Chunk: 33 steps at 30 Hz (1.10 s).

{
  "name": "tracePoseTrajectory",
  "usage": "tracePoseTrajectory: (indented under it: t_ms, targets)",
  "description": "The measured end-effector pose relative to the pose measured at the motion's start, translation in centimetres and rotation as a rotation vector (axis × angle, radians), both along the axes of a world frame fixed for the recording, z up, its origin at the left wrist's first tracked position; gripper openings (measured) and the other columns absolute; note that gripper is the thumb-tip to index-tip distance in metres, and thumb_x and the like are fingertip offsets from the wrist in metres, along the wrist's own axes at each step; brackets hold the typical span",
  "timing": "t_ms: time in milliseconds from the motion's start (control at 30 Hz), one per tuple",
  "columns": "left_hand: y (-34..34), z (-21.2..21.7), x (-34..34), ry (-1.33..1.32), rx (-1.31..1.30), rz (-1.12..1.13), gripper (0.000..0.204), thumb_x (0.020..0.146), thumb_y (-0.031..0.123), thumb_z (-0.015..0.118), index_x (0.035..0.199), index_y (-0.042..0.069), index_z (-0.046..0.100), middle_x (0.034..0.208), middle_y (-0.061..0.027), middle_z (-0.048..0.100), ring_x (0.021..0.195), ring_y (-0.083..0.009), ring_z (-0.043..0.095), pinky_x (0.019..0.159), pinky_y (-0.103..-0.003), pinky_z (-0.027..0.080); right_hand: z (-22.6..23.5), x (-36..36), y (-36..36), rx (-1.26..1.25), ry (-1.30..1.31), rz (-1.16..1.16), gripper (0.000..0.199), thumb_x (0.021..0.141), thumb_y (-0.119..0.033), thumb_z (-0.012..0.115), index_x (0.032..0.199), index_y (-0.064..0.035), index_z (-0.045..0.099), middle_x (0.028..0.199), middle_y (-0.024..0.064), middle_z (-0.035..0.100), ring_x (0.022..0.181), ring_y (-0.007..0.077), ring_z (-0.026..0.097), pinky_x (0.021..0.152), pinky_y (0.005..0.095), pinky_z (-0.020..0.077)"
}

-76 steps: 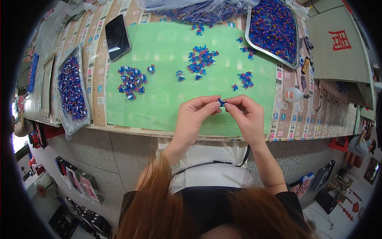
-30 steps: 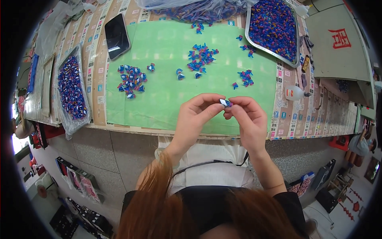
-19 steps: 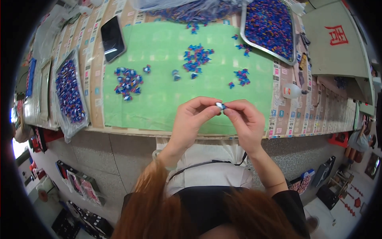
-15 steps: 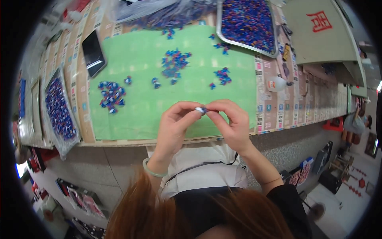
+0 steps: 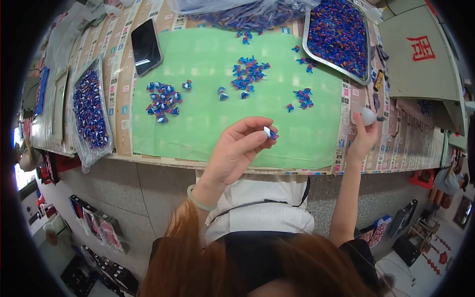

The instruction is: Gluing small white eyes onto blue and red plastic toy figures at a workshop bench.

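The left grip (image 5: pixel 236 152) partly hides a blue piece (image 5: pixel 270 133); the view's edge crops a bag (image 5: pixel 242 15).

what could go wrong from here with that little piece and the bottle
The small blue-and-white piece is held by the left hand alone, so it might slip and drop.
The white bottle is at the fingers of the right hand; a clumsy grip might knock it.
Loose pieces lie nearby on the green sheet, and a sideways sweep might scatter them.
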<state>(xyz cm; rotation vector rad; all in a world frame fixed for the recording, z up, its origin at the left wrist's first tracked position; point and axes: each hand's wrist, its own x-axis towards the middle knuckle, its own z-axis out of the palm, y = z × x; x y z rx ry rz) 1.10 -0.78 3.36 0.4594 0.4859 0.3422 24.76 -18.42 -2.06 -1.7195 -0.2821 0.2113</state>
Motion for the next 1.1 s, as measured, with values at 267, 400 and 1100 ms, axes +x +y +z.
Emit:
tracePoseTrajectory:
  t_ms: [267, 400, 1100]
  targets:
    - [0.2, -1.2, -0.1, -0.014, -0.213, 0.015, 0.021, 0.081, 0.005, 0.050, 0.102, 0.000, 0.051, 0.089, -0.0068, 0.057, 0.078, -0.0126, 0.055, 0.071, -0.024, 0.046, 6.5, -7.2, 3.4, 0.351, 0.471, 0.204, 0.036, 0.077, -0.004, 0.053, 0.110, 0.0016, 0.041, 0.093, 0.0087, 0.052, 0.083, 0.0202, 0.054, 0.063, 0.0287, 0.0447]
    - [0.5, -1.3, -0.1, 0.064, -0.258, 0.052, 0.021, 0.081, 0.006, 0.051, 0.101, 0.000, 0.051, 0.088, -0.0068, 0.056, 0.078, -0.0124, 0.055, 0.069, -0.023, 0.046, 6.8, -9.4, 3.5, 0.146, 0.394, 0.378, 0.033, 0.072, -0.006, 0.058, 0.102, 0.0004, 0.044, 0.101, 0.0104, 0.048, 0.083, 0.0158, 0.051, 0.068, 0.0275, 0.0424]
    - [0.4, -2.9, -0.3, 0.093, -0.259, 0.018, 0.020, 0.080, 0.008, 0.053, 0.099, 0.000, 0.052, 0.079, -0.0025, 0.053, 0.074, -0.0095, 0.052, 0.067, -0.022, 0.044, 8.0, -11.3, 5.4, 0.032, -0.053, 0.470, 0.030, 0.066, -0.014, 0.069, 0.083, -0.0019, 0.048, 0.079, 0.0015, 0.043, 0.070, 0.0082, 0.041, 0.064, 0.0193, 0.0324]
